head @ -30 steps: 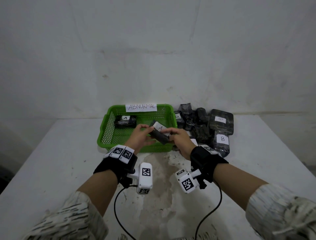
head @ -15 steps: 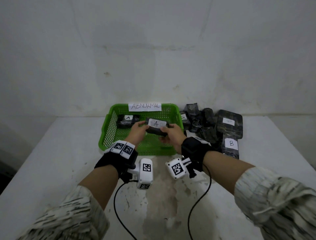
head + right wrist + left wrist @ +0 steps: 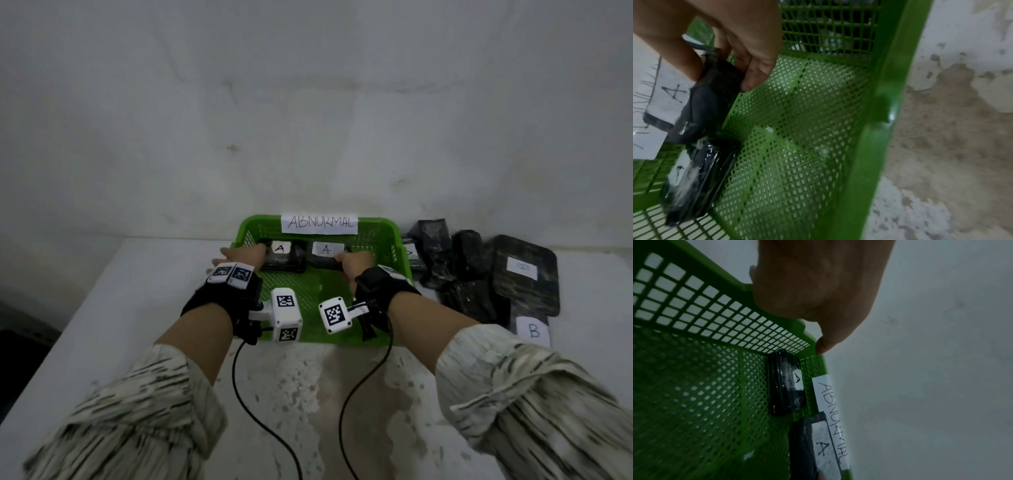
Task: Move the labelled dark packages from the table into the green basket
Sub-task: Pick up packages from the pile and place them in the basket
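A green mesh basket (image 3: 250, 223) tagged "ABNORMAL" stands at the back of the table. Two dark wrapped packages labelled A lie side by side against its far wall. My right hand (image 3: 352, 267) pinches the right package (image 3: 325, 262) between thumb and fingers (image 3: 754, 76), low over the basket floor (image 3: 797, 146). The left package (image 3: 284, 262) lies free, also seen in the wrist views (image 3: 785, 386) (image 3: 692, 186). My left hand (image 3: 241, 255) holds nothing, its fingers stretched out over the basket's left rim (image 3: 777, 318) beside that package.
A heap of dark packages (image 3: 462, 270) lies on the table right of the basket, among them a large flat one (image 3: 524, 274) and one labelled B (image 3: 532, 329). A white wall stands right behind. Cables trail from both wrists over the stained tabletop (image 3: 294, 394).
Both hands carried the A package forward and down into the basket beside the first one. The left hand let go and moved left to the rim; the right hand still holds it.
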Tool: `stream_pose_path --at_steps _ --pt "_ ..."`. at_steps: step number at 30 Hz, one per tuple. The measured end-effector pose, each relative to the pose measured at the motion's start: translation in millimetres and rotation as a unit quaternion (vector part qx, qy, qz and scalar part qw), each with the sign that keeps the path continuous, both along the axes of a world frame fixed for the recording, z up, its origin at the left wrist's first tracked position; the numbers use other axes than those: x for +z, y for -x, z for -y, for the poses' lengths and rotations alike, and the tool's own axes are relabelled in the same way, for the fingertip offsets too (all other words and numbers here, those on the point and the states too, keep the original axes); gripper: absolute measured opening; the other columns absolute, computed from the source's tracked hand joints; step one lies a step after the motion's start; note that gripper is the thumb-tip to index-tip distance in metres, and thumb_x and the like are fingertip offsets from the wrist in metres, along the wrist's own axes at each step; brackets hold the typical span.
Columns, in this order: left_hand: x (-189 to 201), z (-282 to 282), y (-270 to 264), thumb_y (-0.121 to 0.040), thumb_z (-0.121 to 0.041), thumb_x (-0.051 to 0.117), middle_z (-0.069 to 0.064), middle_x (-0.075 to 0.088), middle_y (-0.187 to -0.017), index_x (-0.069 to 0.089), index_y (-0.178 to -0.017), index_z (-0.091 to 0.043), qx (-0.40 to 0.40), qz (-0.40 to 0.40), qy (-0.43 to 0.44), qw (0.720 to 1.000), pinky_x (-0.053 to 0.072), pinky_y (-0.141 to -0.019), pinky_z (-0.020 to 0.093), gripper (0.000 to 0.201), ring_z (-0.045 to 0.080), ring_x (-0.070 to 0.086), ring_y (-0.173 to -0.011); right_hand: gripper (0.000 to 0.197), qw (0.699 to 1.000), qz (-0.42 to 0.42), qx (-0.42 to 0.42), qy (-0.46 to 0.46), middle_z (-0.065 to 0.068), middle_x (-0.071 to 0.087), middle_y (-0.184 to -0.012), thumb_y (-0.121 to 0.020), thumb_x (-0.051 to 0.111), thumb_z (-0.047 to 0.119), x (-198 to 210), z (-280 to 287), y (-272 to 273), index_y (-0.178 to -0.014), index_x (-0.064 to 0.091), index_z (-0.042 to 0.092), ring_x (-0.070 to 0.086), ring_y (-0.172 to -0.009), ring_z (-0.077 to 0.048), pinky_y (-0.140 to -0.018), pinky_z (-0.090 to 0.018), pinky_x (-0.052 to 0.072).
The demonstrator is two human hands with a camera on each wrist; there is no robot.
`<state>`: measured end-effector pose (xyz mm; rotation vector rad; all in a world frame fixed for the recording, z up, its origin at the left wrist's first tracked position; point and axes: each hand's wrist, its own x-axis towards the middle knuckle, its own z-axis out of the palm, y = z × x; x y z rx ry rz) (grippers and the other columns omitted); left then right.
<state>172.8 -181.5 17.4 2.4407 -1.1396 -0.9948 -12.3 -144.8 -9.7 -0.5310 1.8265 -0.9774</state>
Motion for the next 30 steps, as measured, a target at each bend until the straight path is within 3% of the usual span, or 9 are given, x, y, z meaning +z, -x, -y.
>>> stream_pose_path --at_steps 5,10,14,18,19,21,24,27,30 --pt "-7.6 5.2 8.2 -0.077 -0.043 0.066 0.021 0.010 -0.155 -0.001 -0.150 -0.007 0.038 -0.028 0.003 0.999 0.015 -0.117 0.047 0.105 0.040 0.010 -0.143 0.023 0.999 0.005 -0.012 -0.029 -0.020 0.066 -0.113 -0.083 0.065 0.010 -24.7 29.7 2.8 -0.103 0.063 -0.001 0.063 -0.101 -0.036 -0.092 -0.049 0.052" --pt "-17.6 12.0 1.1 -0.072 -0.054 0.065 0.019 0.006 -0.156 -0.006 -0.150 -0.011 0.028 -0.025 -0.018 0.999 0.016 -0.116 0.050 0.114 0.041 0.006 -0.143 0.039 0.997 0.001 0.070 -0.037 -0.022 0.055 -0.131 -0.095 0.055 0.013 -18.8 36.3 -2.0 -0.127 0.053 -0.009 0.053 -0.120 -0.037 -0.105 -0.047 0.042" --pt "-10.1 9.2 2.4 -0.077 -0.047 0.067 0.021 -0.002 -0.157 -0.009 -0.149 -0.007 0.023 -0.047 -0.008 0.999 0.013 -0.117 0.050 0.112 0.041 0.001 -0.144 0.043 0.992 -0.004 0.121 -0.042 -0.020 0.055 -0.132 -0.094 0.056 0.025 -14.9 30.0 -1.2 -0.128 0.054 -0.002 0.054 -0.119 -0.035 -0.104 -0.046 0.043" --pt "8.7 -5.2 15.7 -0.081 -0.041 0.066 0.015 -0.010 -0.158 -0.002 -0.150 -0.008 0.048 -0.016 0.012 0.999 0.002 -0.119 0.045 0.104 0.032 -0.008 -0.146 0.059 0.980 -0.139 0.139 -0.041 -0.020 0.036 -0.145 -0.090 0.057 0.038 -0.4 16.9 16.0 -0.140 0.044 0.011 0.041 -0.129 -0.038 -0.109 -0.044 0.036" --pt "14.4 -12.6 20.9 -0.082 -0.042 0.064 0.013 -0.010 -0.158 -0.001 -0.151 -0.008 0.033 0.007 0.017 0.999 0.000 -0.119 0.046 0.100 0.031 -0.010 -0.146 0.057 0.977 -0.162 0.135 -0.019 -0.018 0.034 -0.146 -0.090 0.058 0.036 5.4 12.7 21.9 -0.140 0.044 0.015 0.038 -0.131 -0.038 -0.110 -0.042 0.033" --pt "20.3 -25.6 33.5 -0.086 -0.038 0.058 0.012 -0.009 -0.159 0.001 -0.151 -0.008 -0.024 0.036 0.032 0.999 -0.002 -0.116 0.050 0.092 0.031 -0.013 -0.145 0.044 0.976 -0.172 0.119 0.053 -0.016 0.045 -0.140 -0.087 0.060 0.027 13.5 7.0 36.0 -0.130 0.054 0.017 0.043 -0.127 -0.036 -0.109 -0.040 0.034" --pt "22.9 -40.8 62.5 -0.087 -0.038 0.053 0.012 -0.006 -0.159 0.000 -0.151 -0.008 -0.109 0.018 0.043 0.993 -0.001 -0.117 0.052 0.089 0.032 -0.015 -0.145 0.027 0.970 -0.180 0.076 0.141 -0.017 0.063 -0.121 -0.085 0.060 0.011 22.8 -6.0 61.2 -0.111 0.065 0.008 0.057 -0.113 -0.034 -0.101 -0.044 0.043" --pt "26.3 -51.9 99.3 -0.089 -0.039 0.050 0.014 0.003 -0.159 0.004 -0.151 -0.005 -0.170 -0.028 0.023 0.985 0.003 -0.118 0.049 0.084 0.036 -0.008 -0.145 0.027 0.964 -0.242 0.049 0.100 -0.020 0.062 -0.122 -0.088 0.054 0.013 27.7 -19.9 95.3 -0.111 0.066 0.008 0.055 -0.117 -0.037 -0.101 -0.043 0.042" --pt "25.4 -62.7 137.2 -0.089 -0.042 0.052 0.016 0.011 -0.157 0.010 -0.151 -0.008 -0.213 -0.124 -0.003 0.969 0.016 -0.117 0.048 0.082 0.036 0.007 -0.145 0.039 0.944 -0.309 0.112 -0.022 -0.020 0.054 -0.135 -0.091 0.044 0.025 14.5 -28.8 132.0 -0.122 0.064 0.010 0.048 -0.126 -0.038 -0.104 -0.039 0.036"
